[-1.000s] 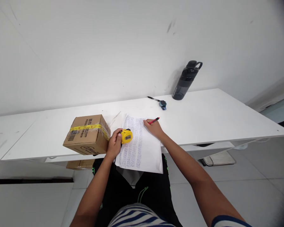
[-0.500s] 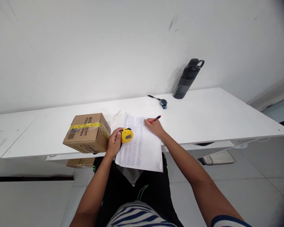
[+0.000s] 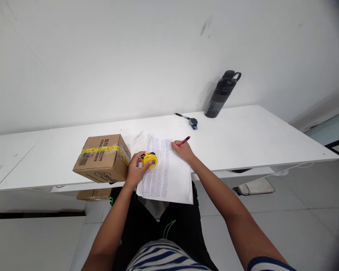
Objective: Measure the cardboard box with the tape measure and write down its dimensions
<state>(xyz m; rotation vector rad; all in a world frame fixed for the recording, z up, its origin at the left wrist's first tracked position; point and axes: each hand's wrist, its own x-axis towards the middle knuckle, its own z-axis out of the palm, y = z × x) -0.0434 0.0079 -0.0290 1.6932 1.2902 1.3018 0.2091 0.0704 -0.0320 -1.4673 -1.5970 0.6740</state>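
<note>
Closed around a yellow tape measure (image 3: pixel 150 159), my left hand (image 3: pixel 135 171) rests over the left side of the paper, its thumb across the case. A red pen (image 3: pixel 183 141) leans in the closed fingers of my right hand (image 3: pixel 183 151), at the upper right of the written area; its tip is hidden. The stack of paper (image 3: pixel 179 180), covered with columns of blue handwriting, overhangs the table's front edge above my lap. Directly left of my left hand stands a taped cardboard box (image 3: pixel 101 156).
A dark water bottle (image 3: pixel 222 94) stands by the wall on the white table (image 3: pixel 260 139). Near it lie a black pen (image 3: pixel 181 115) and a blue-and-black watch (image 3: pixel 193 123). Below the table are another cardboard box (image 3: pixel 94 194) and a flat pale object (image 3: pixel 255 187) on the floor.
My left thumb has moved from the tape measure's near edge onto its face, and the case has turned slightly. The right hand still grips the pen in nearly the same place.
</note>
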